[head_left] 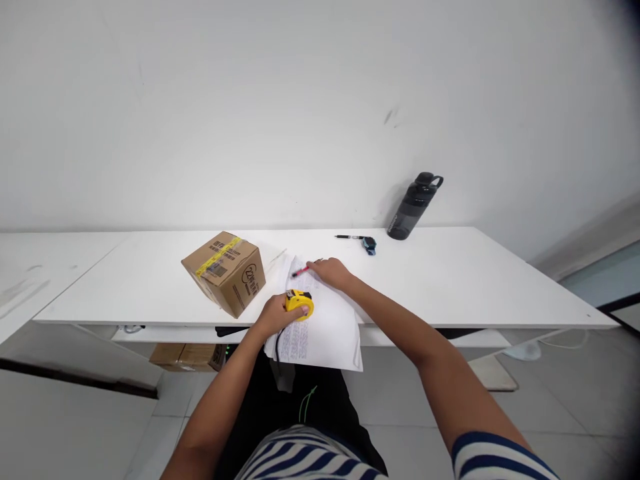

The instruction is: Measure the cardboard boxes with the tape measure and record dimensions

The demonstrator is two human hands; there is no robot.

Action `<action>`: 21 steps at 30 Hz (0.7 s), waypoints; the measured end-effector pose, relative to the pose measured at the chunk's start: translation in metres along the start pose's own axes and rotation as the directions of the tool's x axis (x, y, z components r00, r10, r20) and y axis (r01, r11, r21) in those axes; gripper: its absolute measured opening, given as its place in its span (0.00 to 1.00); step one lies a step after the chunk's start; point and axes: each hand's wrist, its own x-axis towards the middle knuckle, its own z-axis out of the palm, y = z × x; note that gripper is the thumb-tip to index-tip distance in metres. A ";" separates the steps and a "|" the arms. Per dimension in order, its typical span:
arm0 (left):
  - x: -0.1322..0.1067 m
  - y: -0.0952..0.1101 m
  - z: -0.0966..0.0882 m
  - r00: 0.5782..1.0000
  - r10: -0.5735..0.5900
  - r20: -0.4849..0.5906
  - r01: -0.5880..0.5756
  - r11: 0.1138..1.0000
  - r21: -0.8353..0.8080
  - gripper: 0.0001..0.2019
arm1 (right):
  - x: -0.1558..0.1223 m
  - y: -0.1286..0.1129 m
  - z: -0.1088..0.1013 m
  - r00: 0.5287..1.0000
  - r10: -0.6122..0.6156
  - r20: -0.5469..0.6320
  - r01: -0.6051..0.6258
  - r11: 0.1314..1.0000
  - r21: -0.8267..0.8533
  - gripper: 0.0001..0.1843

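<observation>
The left hand (274, 316) clutched a tape measure (300, 303), the right hand (332, 272) a pen (301, 271); the overhanging paper (330, 337) risked slipping if nudged.

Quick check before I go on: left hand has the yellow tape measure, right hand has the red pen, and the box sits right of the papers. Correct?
Not quite: the head view shows the box sitting left of the papers, not right. The left hand does have the yellow tape measure, and the right hand the red pen.
</observation>
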 end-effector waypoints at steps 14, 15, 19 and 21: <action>-0.001 -0.014 -0.002 0.998 0.037 -0.052 -0.043 0.990 -0.132 0.19 | -0.045 -0.007 0.041 0.940 0.330 -0.087 -0.065 0.424 0.903 0.30; -0.001 -0.014 -0.002 0.997 0.039 -0.061 -0.048 0.989 -0.140 0.18 | -0.045 -0.007 0.039 0.932 0.351 -0.093 -0.082 0.455 0.887 0.29; -0.002 -0.013 -0.002 0.995 0.032 -0.091 -0.049 0.980 -0.192 0.17 | -0.046 -0.006 0.037 0.916 0.389 -0.102 -0.127 0.520 0.845 0.25; -0.002 -0.013 -0.003 0.995 0.036 -0.088 -0.054 0.976 -0.209 0.17 | -0.047 -0.005 0.037 0.917 0.389 -0.091 -0.140 0.527 0.838 0.23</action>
